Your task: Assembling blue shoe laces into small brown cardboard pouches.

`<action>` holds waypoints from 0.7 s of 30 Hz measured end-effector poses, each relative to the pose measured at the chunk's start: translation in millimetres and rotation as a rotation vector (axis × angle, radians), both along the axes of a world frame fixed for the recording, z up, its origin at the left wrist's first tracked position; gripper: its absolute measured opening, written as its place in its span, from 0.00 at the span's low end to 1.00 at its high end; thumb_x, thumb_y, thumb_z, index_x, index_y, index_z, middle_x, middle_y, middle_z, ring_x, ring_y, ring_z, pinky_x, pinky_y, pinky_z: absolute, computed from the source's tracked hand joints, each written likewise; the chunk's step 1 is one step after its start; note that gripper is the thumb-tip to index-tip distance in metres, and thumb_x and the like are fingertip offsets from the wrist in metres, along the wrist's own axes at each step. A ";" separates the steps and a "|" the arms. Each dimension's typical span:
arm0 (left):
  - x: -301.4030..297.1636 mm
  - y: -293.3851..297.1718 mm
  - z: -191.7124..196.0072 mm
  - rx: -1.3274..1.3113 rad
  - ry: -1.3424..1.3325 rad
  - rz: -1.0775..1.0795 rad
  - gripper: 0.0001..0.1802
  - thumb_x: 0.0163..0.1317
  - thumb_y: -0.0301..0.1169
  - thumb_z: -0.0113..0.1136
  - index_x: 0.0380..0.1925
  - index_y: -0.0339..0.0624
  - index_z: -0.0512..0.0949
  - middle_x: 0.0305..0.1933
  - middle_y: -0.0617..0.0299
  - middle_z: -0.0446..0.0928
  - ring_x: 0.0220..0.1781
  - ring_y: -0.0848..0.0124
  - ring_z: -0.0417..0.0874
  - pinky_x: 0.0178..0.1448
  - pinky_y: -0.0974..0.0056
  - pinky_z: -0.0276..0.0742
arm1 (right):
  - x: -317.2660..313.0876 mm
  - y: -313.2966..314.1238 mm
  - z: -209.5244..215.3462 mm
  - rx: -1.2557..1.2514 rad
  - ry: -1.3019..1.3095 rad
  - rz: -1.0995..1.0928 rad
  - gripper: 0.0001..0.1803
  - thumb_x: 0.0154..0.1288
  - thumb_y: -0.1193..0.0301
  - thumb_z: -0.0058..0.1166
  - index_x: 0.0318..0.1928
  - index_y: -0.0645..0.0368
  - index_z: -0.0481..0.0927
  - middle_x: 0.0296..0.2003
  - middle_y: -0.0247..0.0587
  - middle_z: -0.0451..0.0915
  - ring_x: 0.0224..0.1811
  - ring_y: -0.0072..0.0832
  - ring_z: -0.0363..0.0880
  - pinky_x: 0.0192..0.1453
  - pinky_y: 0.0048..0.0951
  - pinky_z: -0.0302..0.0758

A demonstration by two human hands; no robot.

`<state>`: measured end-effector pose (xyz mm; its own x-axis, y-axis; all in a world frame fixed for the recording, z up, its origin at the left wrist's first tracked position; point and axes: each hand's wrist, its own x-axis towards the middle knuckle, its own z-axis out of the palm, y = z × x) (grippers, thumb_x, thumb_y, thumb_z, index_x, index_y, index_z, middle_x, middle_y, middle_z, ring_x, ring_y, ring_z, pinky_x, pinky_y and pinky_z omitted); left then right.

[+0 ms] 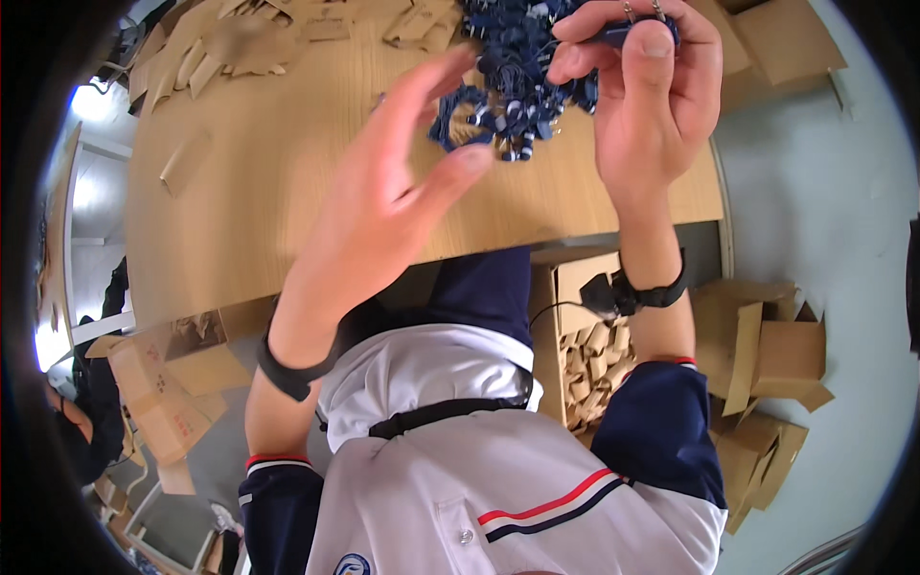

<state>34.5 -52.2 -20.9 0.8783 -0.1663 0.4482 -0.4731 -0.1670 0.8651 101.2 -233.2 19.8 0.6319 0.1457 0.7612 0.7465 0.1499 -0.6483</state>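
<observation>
Right hand (pixel 661 101): closed, pinching one dark blue piece (pixel 611 35). Left hand (pixel 388 177): half-open, seemingly empty. Blue heap (pixel 508 62): between hands. Step, apparently: single-piece handling; next move likely needs left-hand support.

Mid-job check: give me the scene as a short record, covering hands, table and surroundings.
Left hand: open, thumb and fingers apart, beside the pile; no held item visible
Right hand: pinching a dark blue plug-like piece with metal prongs
Pile: dark blue corded pieces, heaped at the table's far side
Table: wooden top, with brown card pieces at far left
Below: open carton holding small brown pieces
Right side: more cardboard boxes
</observation>
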 end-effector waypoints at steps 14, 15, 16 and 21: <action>20.8 10.2 25.3 -0.568 0.117 -0.023 0.19 0.74 0.30 0.47 0.59 0.29 0.63 0.40 0.51 0.81 0.33 0.71 0.82 0.37 0.66 0.79 | -25.4 46.6 42.8 -0.213 0.453 -0.110 0.16 0.67 0.77 0.58 0.53 0.68 0.75 0.31 0.34 0.79 0.26 0.14 0.75 0.28 0.12 0.70; 20.1 16.3 25.6 -0.419 0.124 -0.043 0.19 0.72 0.28 0.47 0.60 0.33 0.64 0.43 0.51 0.80 0.39 0.67 0.82 0.43 0.63 0.79 | -25.6 48.9 38.2 -0.204 0.460 -0.086 0.16 0.67 0.77 0.58 0.53 0.68 0.75 0.31 0.34 0.79 0.26 0.14 0.75 0.28 0.12 0.70; 19.4 22.4 25.6 -0.269 0.135 -0.062 0.20 0.71 0.26 0.47 0.61 0.37 0.66 0.45 0.52 0.79 0.45 0.62 0.83 0.50 0.59 0.79 | -24.1 44.6 33.3 -0.303 0.460 -0.052 0.15 0.66 0.76 0.58 0.52 0.66 0.77 0.31 0.34 0.81 0.25 0.13 0.73 0.27 0.15 0.69; 16.0 49.9 30.8 0.143 -0.180 -0.042 0.45 0.69 0.23 0.46 0.72 0.31 0.25 0.38 0.42 0.74 0.36 0.56 0.78 0.48 0.62 0.73 | -21.7 49.4 28.9 -0.396 0.547 0.079 0.14 0.65 0.74 0.60 0.49 0.67 0.78 0.33 0.32 0.82 0.22 0.11 0.70 0.22 0.14 0.66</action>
<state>50.5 -2.4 9.9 0.7771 -0.2738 0.5667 -0.6270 -0.2590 0.7347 79.5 -183.8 48.7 0.8870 0.4090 0.2142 0.2916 -0.1365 -0.9467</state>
